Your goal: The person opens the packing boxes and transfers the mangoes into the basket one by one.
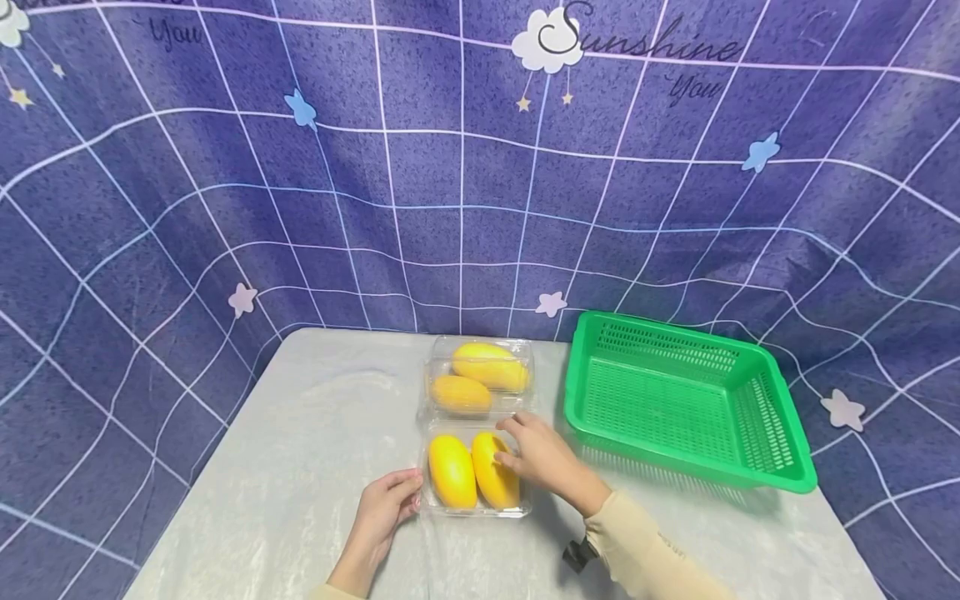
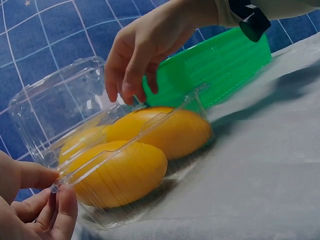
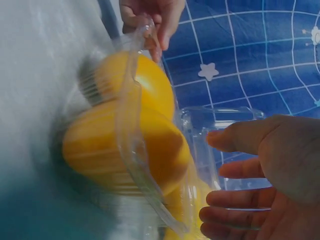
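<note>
A clear plastic clamshell box (image 1: 472, 512) holds two yellow mangoes, a left mango (image 1: 452, 472) and a right mango (image 1: 491, 487). My left hand (image 1: 384, 508) pinches the box's left rim between thumb and fingers, as the left wrist view shows (image 2: 37, 205). Over the right mango hovers my right hand (image 1: 546, 454), fingers spread and pointing down, with nothing held. In the right wrist view, its fingers (image 3: 240, 200) are relaxed and apart from the fruit. The box's clear lid (image 2: 60, 95) is raised at the back.
Behind the near box, two more mangoes, one large (image 1: 489, 367) and one smaller (image 1: 461, 394), show within clear plastic. A green perforated basket (image 1: 660, 400) stands at the right. A blue gridded cloth (image 1: 420, 167) hangs behind the grey-white tabletop (image 1: 330, 400).
</note>
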The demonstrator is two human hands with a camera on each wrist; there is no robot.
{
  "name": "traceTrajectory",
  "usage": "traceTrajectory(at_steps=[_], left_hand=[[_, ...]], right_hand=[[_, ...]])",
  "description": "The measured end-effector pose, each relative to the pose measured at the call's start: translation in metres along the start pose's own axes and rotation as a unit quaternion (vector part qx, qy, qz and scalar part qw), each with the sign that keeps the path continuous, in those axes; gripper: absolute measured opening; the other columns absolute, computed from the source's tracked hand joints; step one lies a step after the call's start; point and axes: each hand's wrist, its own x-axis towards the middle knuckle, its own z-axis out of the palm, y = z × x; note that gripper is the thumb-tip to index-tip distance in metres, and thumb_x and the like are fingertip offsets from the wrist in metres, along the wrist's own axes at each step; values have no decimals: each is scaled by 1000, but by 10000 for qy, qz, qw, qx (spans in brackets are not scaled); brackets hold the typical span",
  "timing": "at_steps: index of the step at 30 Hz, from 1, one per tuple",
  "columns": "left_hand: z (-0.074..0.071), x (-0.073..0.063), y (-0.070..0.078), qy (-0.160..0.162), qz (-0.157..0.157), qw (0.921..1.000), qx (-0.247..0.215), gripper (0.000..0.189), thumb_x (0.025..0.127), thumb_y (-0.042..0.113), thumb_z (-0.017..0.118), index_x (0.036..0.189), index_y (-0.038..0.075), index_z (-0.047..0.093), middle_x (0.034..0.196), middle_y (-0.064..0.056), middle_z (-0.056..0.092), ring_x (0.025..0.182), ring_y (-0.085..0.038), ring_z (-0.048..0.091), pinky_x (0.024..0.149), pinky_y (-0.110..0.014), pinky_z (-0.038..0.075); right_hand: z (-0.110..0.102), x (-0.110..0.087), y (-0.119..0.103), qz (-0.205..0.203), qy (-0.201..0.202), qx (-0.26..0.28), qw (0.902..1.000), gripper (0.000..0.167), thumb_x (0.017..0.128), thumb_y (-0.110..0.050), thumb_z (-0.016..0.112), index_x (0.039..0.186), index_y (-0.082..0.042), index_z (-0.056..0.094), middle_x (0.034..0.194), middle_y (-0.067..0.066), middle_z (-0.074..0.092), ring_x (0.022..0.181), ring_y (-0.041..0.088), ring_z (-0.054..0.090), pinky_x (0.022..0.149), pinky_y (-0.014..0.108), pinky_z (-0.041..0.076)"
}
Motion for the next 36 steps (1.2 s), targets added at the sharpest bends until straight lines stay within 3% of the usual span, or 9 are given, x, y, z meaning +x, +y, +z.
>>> traceTrajectory(at_steps=[6, 12, 18, 27, 36], left_hand=[[0, 1, -1, -25, -25, 10000, 36, 39, 92, 18, 65, 122, -7, 60, 92, -6, 65, 74, -11, 58, 64, -22, 56], [0, 0, 2, -60, -4, 10000, -17, 38, 91, 17, 65, 121, -8, 60, 90, -5, 64, 72, -11, 58, 63, -21, 55], [-1, 1, 3, -108, 25, 9999, -19, 38, 92, 16, 64, 121, -8, 59, 91, -4, 64, 72, -10, 58, 62, -21, 55], [0, -1, 1, -53, -100, 9999, 51, 40, 91, 19, 66, 121, -6, 60, 94, -6, 64, 74, -11, 59, 65, -22, 56], [0, 0, 3, -72, -1, 10000, -25, 37, 91, 15, 65, 120, -9, 60, 88, -4, 63, 71, -11, 58, 62, -22, 55]], right_hand=[[6, -3, -4, 87, -375, -63, 9992, 50, 81, -32, 77, 120, -5, 62, 107, 10, 63, 93, 23, 61, 80, 38, 56], [14, -2, -8, 231, -488, -134, 9985, 57, 79, -36, 78, 123, -4, 59, 108, 14, 63, 93, 25, 61, 83, 39, 56], [21, 1, -13, 238, -635, -201, 9975, 56, 78, -35, 80, 120, -6, 58, 97, 10, 62, 83, 20, 56, 70, 32, 51], [32, 1, -23, 568, -899, -239, 9940, 70, 71, -38, 85, 121, -4, 51, 95, 14, 62, 87, 25, 60, 74, 35, 54], [33, 5, -27, 618, -1068, -283, 9920, 83, 69, -37, 86, 131, 0, 46, 91, 13, 63, 85, 25, 60, 71, 34, 53]])
